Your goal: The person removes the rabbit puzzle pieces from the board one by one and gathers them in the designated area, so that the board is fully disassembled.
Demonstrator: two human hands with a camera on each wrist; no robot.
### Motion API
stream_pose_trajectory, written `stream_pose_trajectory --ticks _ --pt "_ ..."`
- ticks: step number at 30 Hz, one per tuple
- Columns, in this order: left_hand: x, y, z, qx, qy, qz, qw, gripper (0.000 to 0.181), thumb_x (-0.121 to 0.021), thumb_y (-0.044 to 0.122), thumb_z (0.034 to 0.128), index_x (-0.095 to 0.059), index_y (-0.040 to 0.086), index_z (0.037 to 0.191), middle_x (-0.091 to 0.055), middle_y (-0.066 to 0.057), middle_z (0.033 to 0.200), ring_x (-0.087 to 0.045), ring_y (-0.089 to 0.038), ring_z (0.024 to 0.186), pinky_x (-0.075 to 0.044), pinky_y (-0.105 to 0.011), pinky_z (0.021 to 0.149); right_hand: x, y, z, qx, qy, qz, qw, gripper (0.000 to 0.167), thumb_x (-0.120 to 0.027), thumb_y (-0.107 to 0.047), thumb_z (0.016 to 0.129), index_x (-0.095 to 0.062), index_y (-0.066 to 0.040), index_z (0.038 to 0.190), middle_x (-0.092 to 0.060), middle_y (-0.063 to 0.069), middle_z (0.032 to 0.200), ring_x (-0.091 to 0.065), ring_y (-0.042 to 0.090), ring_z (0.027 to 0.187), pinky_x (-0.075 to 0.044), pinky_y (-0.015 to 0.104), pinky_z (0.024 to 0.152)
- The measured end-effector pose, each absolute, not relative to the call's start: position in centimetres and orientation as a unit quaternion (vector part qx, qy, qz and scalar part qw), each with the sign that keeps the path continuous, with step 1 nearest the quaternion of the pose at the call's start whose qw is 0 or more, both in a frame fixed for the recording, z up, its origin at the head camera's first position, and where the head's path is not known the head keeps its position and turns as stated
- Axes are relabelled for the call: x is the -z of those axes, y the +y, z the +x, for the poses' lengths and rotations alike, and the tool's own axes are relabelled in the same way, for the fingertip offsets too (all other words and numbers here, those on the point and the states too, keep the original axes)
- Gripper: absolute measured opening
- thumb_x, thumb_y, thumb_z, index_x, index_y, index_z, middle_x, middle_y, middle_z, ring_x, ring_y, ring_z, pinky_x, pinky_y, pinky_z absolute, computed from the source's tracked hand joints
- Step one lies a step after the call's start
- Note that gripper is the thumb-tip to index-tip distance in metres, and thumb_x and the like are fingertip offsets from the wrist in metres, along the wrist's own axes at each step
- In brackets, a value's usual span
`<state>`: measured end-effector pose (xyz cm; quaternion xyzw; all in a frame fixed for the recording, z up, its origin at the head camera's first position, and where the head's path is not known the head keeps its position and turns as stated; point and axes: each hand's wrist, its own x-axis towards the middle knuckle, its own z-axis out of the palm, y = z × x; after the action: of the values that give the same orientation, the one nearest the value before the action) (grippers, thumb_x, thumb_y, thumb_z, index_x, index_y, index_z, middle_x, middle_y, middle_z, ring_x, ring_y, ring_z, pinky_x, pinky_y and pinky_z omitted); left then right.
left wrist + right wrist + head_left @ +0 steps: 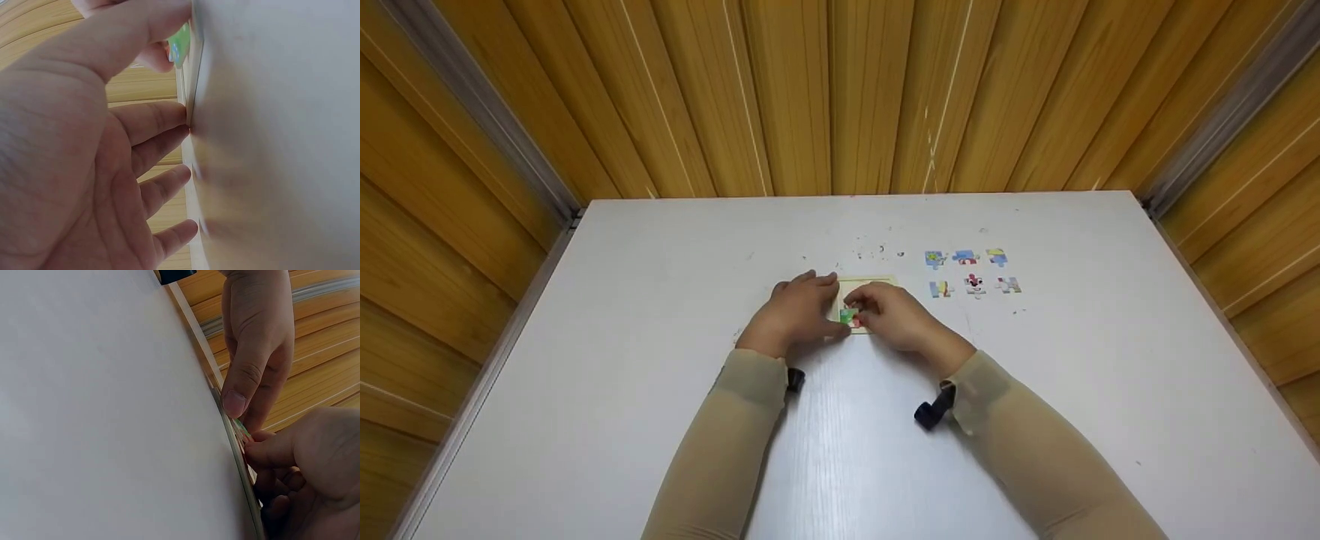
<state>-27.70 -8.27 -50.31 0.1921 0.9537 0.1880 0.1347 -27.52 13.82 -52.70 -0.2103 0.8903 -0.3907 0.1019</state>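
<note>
A shallow wooden puzzle tray [877, 280] lies flat on the white table between both hands. My left hand [799, 313] rests along its left side, fingers extended against the rim, thumb at the near edge. Inside the near left corner is a green and red jigsaw piece [849, 316], which my right hand [901, 321] pinches between thumb and fingers. In the left wrist view this green piece [179, 46] stands tilted above the tray rim [194, 79]. The right wrist view shows the right fingertips on the piece [244, 431], close to the left thumb. My right fingers partly cover the tray.
Several loose jigsaw pieces [975, 284] lie in two rows to the right of the tray on the white table [1072, 375]. Small dark marks dot the tabletop behind the tray. Yellow wood-panel walls [870, 97] enclose the back and sides.
</note>
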Motion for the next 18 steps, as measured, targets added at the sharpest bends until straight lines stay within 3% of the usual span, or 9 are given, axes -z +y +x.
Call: stream_pose_trajectory --ticks 8,18 --pt "50.30 -8.21 -27.69 -0.185 0.954 0.193 0.137 0.084 -0.084 0.046 0.1008 -0.051 0.013 0.171 -0.043 -0.002 0.183 -0.029 -0.034 0.177 -0.025 -0.062 0.142 52.67 13.74 -27.61 0.406 0.883 -0.207 0.110 0.032 -0.065 0.003 0.105 -0.075 -0.006 0.134 -0.077 0.013 0.131 -0.072 0.028 0.120 -0.056 0.047 0.111" --pt "50.41 -8.25 -27.66 -0.186 0.955 0.189 0.135 0.086 -0.084 0.046 0.1000 -0.050 0.013 0.172 -0.044 -0.001 0.183 -0.029 -0.033 0.177 -0.025 -0.061 0.142 52.68 13.69 -27.62 0.410 0.882 -0.206 0.105 0.031 -0.066 0.002 0.105 -0.074 -0.008 0.133 -0.078 0.013 0.129 -0.072 0.029 0.122 -0.057 0.050 0.113"
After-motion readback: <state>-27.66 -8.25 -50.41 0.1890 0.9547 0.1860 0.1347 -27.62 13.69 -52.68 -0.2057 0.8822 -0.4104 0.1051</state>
